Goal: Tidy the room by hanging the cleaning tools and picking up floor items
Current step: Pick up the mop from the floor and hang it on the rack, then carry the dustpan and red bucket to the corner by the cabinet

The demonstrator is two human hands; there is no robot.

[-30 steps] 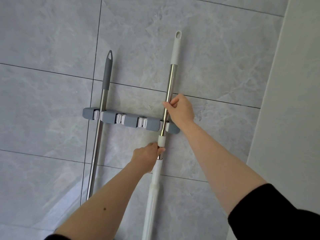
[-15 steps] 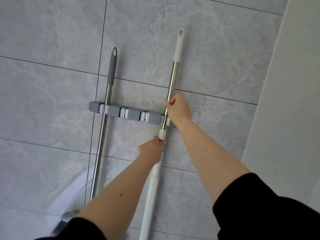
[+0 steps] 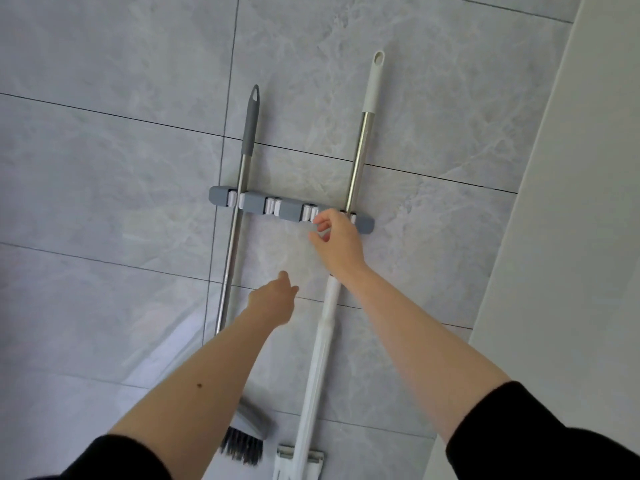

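Wall rack (image 3: 254, 205), grey, four white clips: broom (image 3: 239, 216) in the 9 o'clock end clip, mop (image 3: 356, 168) in the 3 o'clock end clip. Wall (image 3: 104, 168): grey marbled tile. Left hand (image 3: 273, 301) loose, empty. Right hand (image 3: 337, 242) spread, off the mop.

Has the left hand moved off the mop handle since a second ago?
Yes. The left hand has let go and drawn leftward, away from the mop, which sits clipped in the rack.
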